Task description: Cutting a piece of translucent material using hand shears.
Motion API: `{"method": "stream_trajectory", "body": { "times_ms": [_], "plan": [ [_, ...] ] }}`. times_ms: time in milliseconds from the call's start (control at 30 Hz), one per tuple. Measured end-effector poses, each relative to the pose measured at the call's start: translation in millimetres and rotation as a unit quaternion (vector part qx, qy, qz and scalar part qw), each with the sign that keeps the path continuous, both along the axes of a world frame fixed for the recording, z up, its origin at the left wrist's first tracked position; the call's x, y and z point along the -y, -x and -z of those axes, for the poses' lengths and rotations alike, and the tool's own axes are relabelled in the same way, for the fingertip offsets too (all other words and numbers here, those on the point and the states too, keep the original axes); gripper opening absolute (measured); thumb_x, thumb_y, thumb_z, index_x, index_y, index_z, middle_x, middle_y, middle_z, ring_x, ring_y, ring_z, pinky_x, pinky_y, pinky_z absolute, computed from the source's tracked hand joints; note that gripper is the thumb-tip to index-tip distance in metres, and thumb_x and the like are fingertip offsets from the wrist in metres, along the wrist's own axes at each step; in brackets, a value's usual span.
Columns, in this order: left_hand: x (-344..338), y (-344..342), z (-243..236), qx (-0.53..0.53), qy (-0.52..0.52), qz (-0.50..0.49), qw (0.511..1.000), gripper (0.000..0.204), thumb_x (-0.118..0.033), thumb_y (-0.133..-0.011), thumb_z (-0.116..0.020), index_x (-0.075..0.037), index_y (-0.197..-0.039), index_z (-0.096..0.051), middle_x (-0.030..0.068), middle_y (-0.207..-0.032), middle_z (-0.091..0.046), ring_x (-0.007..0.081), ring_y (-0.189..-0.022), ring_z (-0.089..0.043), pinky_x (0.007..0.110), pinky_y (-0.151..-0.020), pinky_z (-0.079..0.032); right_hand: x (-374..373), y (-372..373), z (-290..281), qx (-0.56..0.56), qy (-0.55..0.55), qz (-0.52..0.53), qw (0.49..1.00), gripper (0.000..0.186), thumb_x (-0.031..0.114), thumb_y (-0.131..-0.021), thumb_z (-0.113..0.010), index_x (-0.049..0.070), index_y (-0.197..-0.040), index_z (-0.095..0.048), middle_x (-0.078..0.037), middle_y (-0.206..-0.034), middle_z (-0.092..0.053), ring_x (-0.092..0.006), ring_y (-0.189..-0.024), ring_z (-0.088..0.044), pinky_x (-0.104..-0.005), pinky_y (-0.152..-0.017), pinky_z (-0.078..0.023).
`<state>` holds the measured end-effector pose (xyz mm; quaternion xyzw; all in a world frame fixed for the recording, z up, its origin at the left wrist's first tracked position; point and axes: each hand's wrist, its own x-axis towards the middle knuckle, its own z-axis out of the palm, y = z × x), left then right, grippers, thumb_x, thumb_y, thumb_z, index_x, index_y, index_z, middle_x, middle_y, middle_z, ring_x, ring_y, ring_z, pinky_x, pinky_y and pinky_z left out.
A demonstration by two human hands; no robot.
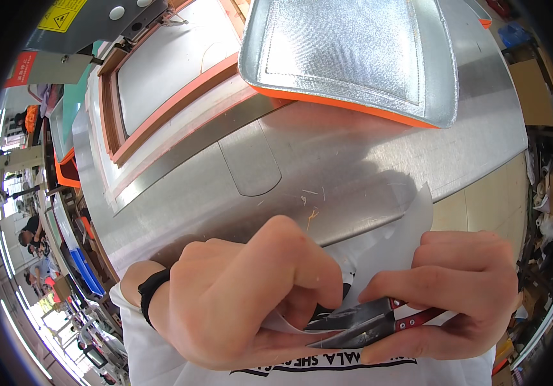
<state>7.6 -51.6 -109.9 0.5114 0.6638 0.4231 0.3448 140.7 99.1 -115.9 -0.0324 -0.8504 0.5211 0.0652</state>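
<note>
Low in the head view, my left hand (pixel 244 296) is closed, its fingers pinching a thin whitish translucent sheet (pixel 405 228). Part of this sheet rises between my hands, and its edge curls under my left fingers. My right hand (pixel 450 293) grips a pair of snips (pixel 366 325) with dark blades and red riveted handles. The blades point left, toward the left fingers, and lie against or close to the sheet's edge; exact contact I cannot tell. A black band (pixel 153 291) circles my left wrist.
Ahead is a metal table (pixel 328 148) with a few thread scraps. A silver quilted foil piece with orange edging (pixel 347 48) lies at its far side. Left of that stands a machine with a reddish-brown frame (pixel 180 96). Cardboard boxes (pixel 534 90) line the right.
</note>
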Motion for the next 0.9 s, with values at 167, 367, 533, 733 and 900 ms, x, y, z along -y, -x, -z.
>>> {"method": "stream_trajectory", "body": {
  "times_ms": [167, 367, 533, 733, 900],
  "plan": [
    [0.6, -1.3, 1.1, -0.022, 0.006, 0.004, 1.000, 0.050, -0.011, -0.051, -0.084, 0.002, -0.073, -0.041, 0.0026, -0.052, -0.048, 0.0016, -0.040, -0.037, 0.015, -0.035, -0.017, 0.4, 0.0, 0.9, -0.002, -0.011, -0.006, 1.000, 0.039, 0.031, -0.050, -0.078, 0.002, -0.072, -0.064, 0.001, -0.044, -0.044, -0.0068, -0.034, -0.034, -0.0215, -0.034, -0.021],
    [1.7, -2.0, 1.1, -0.006, -0.003, -0.001, 1.000, 0.053, -0.011, -0.048, -0.086, 0.002, -0.074, -0.042, 0.0027, -0.053, -0.048, 0.0019, -0.041, -0.039, 0.014, -0.036, -0.018, -0.6, 1.3, -1.0, -0.003, -0.018, -0.021, 1.000, 0.040, 0.032, -0.050, -0.079, 0.002, -0.073, -0.064, 0.002, -0.044, -0.044, -0.0066, -0.034, -0.034, -0.0212, -0.033, -0.021],
    [2.4, -2.0, 2.5, -0.027, -0.010, -0.003, 1.000, 0.055, -0.010, -0.044, -0.087, 0.002, -0.074, -0.042, 0.0027, -0.055, -0.048, 0.0023, -0.042, -0.039, 0.014, -0.036, -0.019, 1.4, 1.6, -0.6, 0.004, -0.017, -0.016, 1.000, 0.041, 0.032, -0.050, -0.079, 0.002, -0.074, -0.065, 0.002, -0.045, -0.045, -0.0066, -0.035, -0.035, -0.0209, -0.034, -0.022],
    [1.7, -1.8, 1.0, -0.011, -0.012, 0.000, 1.000, 0.055, -0.008, -0.045, -0.086, 0.003, -0.075, -0.042, 0.0034, -0.055, -0.048, 0.0029, -0.042, -0.039, 0.015, -0.036, -0.018, -2.5, -2.0, -0.9, 0.010, -0.005, -0.013, 1.000, 0.040, 0.031, -0.050, -0.079, 0.002, -0.074, -0.065, 0.002, -0.045, -0.046, -0.0067, -0.036, -0.035, -0.0207, -0.034, -0.023],
    [2.0, 2.1, 0.2, 0.015, -0.006, 0.028, 0.999, 0.054, -0.009, -0.047, -0.085, 0.004, -0.076, -0.042, 0.0057, -0.057, -0.050, 0.0034, -0.043, -0.039, 0.016, -0.036, -0.019, -4.0, -0.6, -3.0, 0.018, -0.017, -0.021, 0.999, 0.038, 0.028, -0.051, -0.079, 0.001, -0.074, -0.064, 0.002, -0.045, -0.045, -0.0069, -0.036, -0.035, -0.0205, -0.034, -0.022]
  ]
}}
